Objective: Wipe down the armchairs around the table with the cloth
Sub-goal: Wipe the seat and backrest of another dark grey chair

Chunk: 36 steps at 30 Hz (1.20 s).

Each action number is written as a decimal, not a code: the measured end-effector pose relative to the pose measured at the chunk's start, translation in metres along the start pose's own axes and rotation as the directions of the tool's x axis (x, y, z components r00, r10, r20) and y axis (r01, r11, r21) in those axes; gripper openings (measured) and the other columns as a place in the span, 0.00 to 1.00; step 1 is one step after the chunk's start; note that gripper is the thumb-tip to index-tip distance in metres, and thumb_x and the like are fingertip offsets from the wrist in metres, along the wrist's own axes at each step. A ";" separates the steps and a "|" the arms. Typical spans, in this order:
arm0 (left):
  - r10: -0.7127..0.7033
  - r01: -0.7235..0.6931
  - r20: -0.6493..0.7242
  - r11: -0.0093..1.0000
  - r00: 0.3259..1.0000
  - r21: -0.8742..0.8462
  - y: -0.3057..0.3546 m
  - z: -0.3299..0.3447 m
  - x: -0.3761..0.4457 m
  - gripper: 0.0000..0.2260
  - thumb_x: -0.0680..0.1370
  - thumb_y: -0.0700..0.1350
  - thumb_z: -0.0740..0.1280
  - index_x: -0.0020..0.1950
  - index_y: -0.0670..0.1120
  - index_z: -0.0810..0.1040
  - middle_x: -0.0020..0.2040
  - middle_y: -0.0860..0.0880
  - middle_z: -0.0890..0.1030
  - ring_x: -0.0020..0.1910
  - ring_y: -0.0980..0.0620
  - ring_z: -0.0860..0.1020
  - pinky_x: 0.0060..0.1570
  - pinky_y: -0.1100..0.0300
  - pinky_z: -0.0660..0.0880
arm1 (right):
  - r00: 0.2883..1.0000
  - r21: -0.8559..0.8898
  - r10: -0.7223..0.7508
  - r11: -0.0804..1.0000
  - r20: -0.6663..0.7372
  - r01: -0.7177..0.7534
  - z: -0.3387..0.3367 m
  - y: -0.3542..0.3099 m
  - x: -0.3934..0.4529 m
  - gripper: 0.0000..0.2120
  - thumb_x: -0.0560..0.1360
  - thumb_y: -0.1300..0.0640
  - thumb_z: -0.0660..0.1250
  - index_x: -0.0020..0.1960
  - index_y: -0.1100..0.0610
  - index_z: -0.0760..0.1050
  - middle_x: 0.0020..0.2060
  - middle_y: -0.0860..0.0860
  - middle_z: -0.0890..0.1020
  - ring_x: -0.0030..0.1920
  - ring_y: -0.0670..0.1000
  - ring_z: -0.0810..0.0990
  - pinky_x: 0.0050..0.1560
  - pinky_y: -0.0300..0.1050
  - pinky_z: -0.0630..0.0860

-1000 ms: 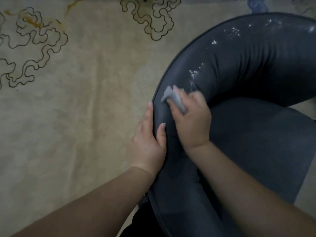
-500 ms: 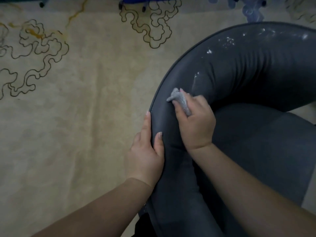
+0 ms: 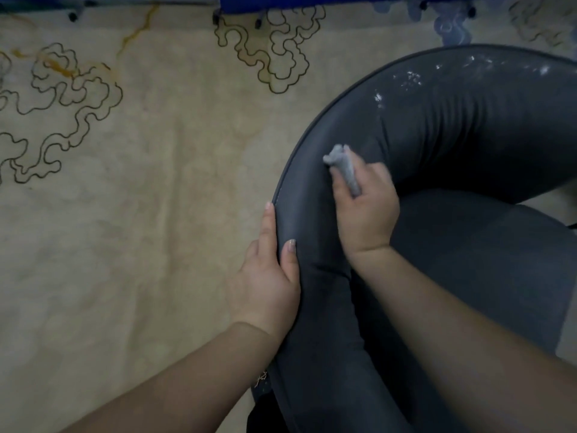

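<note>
A dark grey armchair with a curved padded backrest fills the right half of the view. White dust specks lie along the top of the backrest at the far right. My right hand grips a small grey cloth and presses it on the backrest's inner curve. My left hand holds the backrest's outer rim, thumb on top and fingers down the outside. The seat cushion lies below the right forearm.
A beige carpet with dark cloud-shaped outlines covers the floor to the left. Dark blue furniture with small black feet stands along the top edge. A pale blue carpet motif lies behind the chair.
My right hand has slid the cloth a little along the backrest, and the white specks near it are gone. The left hand keeps its hold on the rim. The view has tilted slightly.
</note>
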State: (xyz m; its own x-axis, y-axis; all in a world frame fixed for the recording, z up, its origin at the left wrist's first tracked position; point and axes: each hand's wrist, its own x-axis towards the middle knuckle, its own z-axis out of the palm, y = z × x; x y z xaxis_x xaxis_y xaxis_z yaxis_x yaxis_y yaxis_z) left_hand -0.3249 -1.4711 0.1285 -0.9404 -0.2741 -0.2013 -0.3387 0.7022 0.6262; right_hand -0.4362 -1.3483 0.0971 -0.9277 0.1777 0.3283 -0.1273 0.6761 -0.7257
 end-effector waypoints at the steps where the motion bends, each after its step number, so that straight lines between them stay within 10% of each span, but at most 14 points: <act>1: 0.016 -0.016 0.015 1.000 1.000 0.005 0.001 -0.001 0.003 0.26 0.80 0.57 0.49 0.77 0.61 0.45 0.70 0.50 0.69 0.61 0.45 0.74 0.57 0.48 0.73 | 0.999 0.001 -0.035 0.999 0.017 0.035 -0.002 0.000 -0.001 0.17 0.75 0.50 0.67 0.63 0.51 0.78 0.41 0.53 0.75 0.40 0.53 0.77 0.44 0.46 0.74; 17: 0.053 -0.053 -0.067 0.999 0.996 0.006 0.062 0.027 0.165 0.21 0.78 0.61 0.45 0.57 0.54 0.72 0.38 0.54 0.72 0.40 0.48 0.73 0.42 0.55 0.67 | 0.997 0.170 0.067 0.983 0.031 -0.072 -0.003 0.052 0.003 0.22 0.75 0.58 0.68 0.68 0.52 0.72 0.47 0.53 0.71 0.46 0.48 0.75 0.55 0.30 0.70; 21: 0.049 -0.042 -0.090 0.996 0.995 0.081 0.062 0.025 0.162 0.19 0.80 0.59 0.47 0.57 0.53 0.72 0.37 0.53 0.72 0.38 0.47 0.70 0.40 0.55 0.65 | 0.971 0.311 0.233 0.920 0.048 -0.236 -0.007 0.044 -0.013 0.19 0.76 0.59 0.67 0.67 0.49 0.74 0.48 0.51 0.70 0.43 0.46 0.76 0.52 0.34 0.74; 27: 0.028 -0.022 -0.071 0.996 0.997 0.083 0.064 0.023 0.160 0.16 0.81 0.57 0.48 0.57 0.52 0.71 0.39 0.51 0.72 0.39 0.46 0.70 0.40 0.55 0.63 | 0.996 0.142 0.089 0.986 -0.029 -0.084 -0.001 0.027 -0.010 0.18 0.73 0.57 0.69 0.63 0.51 0.77 0.45 0.53 0.69 0.44 0.46 0.72 0.53 0.31 0.70; 32: 0.035 -0.033 -0.037 0.997 0.999 0.066 0.063 0.020 0.159 0.18 0.80 0.57 0.46 0.59 0.53 0.71 0.44 0.48 0.78 0.44 0.42 0.76 0.42 0.54 0.64 | 0.924 0.174 0.374 0.917 -0.074 -0.358 0.002 0.031 -0.024 0.20 0.73 0.64 0.70 0.62 0.47 0.78 0.44 0.47 0.69 0.41 0.45 0.73 0.49 0.32 0.73; 36: 0.044 -0.043 -0.029 0.998 0.999 0.037 0.063 0.022 0.160 0.19 0.81 0.57 0.46 0.61 0.51 0.71 0.49 0.45 0.80 0.41 0.44 0.71 0.42 0.54 0.63 | 0.850 0.267 0.506 0.847 -0.144 -0.459 0.009 0.014 -0.028 0.17 0.73 0.48 0.70 0.61 0.39 0.76 0.46 0.45 0.70 0.44 0.40 0.74 0.51 0.24 0.67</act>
State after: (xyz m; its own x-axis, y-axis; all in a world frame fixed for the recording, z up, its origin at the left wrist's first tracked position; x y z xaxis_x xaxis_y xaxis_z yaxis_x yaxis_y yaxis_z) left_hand -0.4969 -1.4565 0.1193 -0.9532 -0.2614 -0.1517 -0.2986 0.7371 0.6062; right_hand -0.4151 -1.3503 0.0730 -0.8027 0.5964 -0.0013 0.2243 0.2999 -0.9272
